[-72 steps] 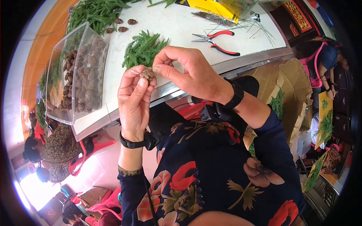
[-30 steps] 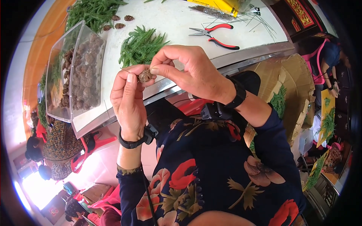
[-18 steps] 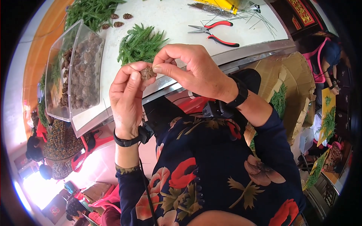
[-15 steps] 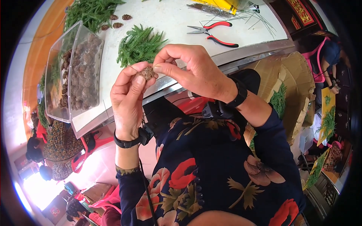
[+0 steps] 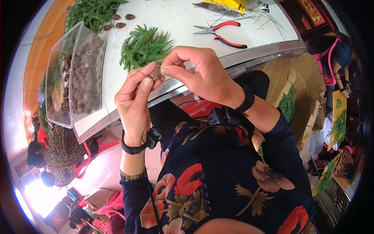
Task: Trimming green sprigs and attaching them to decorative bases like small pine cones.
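My left hand (image 5: 134, 91) is closed round a small brown pine cone (image 5: 155, 75), held between thumb and fingers above the table's front edge. A thin dark wire (image 5: 137, 71) pokes out beside the left forefinger. At the cone's right side, my right hand (image 5: 196, 72) pinches with thumb and forefinger; whatever lies between those tips is too small to make out. Just beyond both hands, a bunch of green artificial fir sprigs (image 5: 142, 46) rests on the white table (image 5: 175, 17).
Red-and-black handled pliers (image 5: 220, 33) lie farther right, near loose wires (image 5: 272, 23) and a yellow packet (image 5: 230, 4). On the left stands a clear bin (image 5: 58, 97) of pine cones. Several cones (image 5: 120, 25) and more greenery (image 5: 91, 13) lie behind. Other people sit around.
Both hands have shifted very slightly while keeping the cone between them. The left wrist has moved a little to the right. The grips look the same.
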The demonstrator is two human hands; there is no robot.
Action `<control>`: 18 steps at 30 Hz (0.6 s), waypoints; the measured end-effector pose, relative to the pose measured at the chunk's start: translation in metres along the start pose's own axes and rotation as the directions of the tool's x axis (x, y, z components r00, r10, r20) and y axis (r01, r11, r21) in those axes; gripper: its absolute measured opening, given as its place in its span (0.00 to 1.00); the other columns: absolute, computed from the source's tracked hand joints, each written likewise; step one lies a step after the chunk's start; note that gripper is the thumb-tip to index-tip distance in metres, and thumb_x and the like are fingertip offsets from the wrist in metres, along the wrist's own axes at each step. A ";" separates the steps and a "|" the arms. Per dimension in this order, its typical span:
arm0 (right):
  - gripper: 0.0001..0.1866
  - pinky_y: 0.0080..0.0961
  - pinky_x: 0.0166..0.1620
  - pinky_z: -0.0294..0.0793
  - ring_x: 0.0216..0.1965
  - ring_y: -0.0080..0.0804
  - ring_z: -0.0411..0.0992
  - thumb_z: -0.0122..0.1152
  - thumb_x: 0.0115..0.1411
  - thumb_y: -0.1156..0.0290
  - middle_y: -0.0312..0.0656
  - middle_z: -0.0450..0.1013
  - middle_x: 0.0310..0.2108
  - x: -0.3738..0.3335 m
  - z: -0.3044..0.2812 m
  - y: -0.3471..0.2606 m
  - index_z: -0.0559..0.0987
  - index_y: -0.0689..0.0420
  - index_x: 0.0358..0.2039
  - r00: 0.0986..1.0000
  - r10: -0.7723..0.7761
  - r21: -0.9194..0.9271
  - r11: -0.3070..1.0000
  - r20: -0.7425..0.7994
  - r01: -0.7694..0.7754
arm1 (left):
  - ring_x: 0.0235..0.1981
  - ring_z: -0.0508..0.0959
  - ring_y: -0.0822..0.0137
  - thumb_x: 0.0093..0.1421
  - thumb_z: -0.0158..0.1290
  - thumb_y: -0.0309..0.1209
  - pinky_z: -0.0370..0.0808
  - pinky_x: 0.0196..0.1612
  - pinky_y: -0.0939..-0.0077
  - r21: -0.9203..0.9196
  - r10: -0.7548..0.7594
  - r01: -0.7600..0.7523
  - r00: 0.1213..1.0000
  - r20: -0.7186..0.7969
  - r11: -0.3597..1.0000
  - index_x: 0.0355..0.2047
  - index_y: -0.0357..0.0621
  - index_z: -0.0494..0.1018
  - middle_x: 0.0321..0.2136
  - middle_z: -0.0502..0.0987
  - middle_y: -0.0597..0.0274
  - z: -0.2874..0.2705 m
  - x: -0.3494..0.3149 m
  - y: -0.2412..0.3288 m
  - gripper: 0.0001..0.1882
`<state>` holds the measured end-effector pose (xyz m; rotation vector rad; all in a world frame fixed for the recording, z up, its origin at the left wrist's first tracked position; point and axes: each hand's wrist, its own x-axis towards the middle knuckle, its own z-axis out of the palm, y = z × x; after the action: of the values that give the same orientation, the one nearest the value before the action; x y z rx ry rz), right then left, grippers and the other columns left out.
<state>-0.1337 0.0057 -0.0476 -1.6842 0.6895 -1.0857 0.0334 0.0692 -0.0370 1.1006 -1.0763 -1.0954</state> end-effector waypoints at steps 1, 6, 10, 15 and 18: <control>0.04 0.15 0.29 0.68 0.26 0.16 0.68 0.60 0.59 0.76 0.35 0.74 0.23 0.000 0.000 0.000 0.78 0.65 0.31 1.000 0.006 0.002 1.000 -0.002 -0.006 | 0.40 0.77 0.69 0.62 0.50 0.20 0.77 0.46 0.78 0.003 0.006 -0.006 1.000 0.007 1.000 0.47 0.31 0.74 0.40 0.74 0.57 -0.001 0.000 0.000 0.13; 0.04 0.15 0.28 0.68 0.26 0.16 0.68 0.60 0.59 0.76 0.35 0.74 0.23 -0.001 -0.001 -0.005 0.78 0.65 0.31 0.999 0.050 0.008 0.999 0.016 -0.050 | 0.39 0.77 0.68 0.62 0.50 0.21 0.76 0.46 0.78 0.023 0.025 -0.025 1.000 0.008 0.999 0.46 0.31 0.74 0.40 0.74 0.57 -0.001 0.000 0.005 0.13; 0.05 0.16 0.29 0.68 0.26 0.16 0.67 0.61 0.59 0.76 0.35 0.74 0.23 -0.002 -0.001 -0.002 0.78 0.65 0.31 1.000 -0.002 -0.006 1.000 0.017 0.002 | 0.40 0.77 0.68 0.63 0.49 0.23 0.76 0.46 0.77 -0.018 -0.008 0.009 0.999 0.043 1.000 0.45 0.31 0.75 0.40 0.74 0.57 -0.004 0.001 0.008 0.12; 0.05 0.16 0.30 0.69 0.26 0.16 0.68 0.61 0.59 0.75 0.35 0.75 0.23 -0.003 -0.002 -0.002 0.78 0.65 0.30 0.998 0.026 0.017 0.999 0.055 -0.027 | 0.40 0.77 0.68 0.64 0.47 0.24 0.76 0.47 0.76 -0.137 -0.127 0.137 0.988 0.084 0.981 0.43 0.31 0.75 0.40 0.75 0.57 -0.008 0.003 0.006 0.11; 0.05 0.16 0.31 0.69 0.27 0.16 0.69 0.61 0.58 0.76 0.35 0.75 0.23 -0.003 -0.003 0.001 0.78 0.65 0.30 0.999 0.012 0.009 1.000 0.051 -0.012 | 0.41 0.77 0.68 0.64 0.48 0.23 0.76 0.47 0.76 -0.117 -0.142 0.148 0.988 0.056 0.982 0.44 0.32 0.75 0.40 0.75 0.57 -0.005 0.002 0.007 0.11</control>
<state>-0.1371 0.0067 -0.0487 -1.6922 0.6605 -1.0321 0.0396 0.0689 -0.0306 1.0735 -0.9648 -1.2910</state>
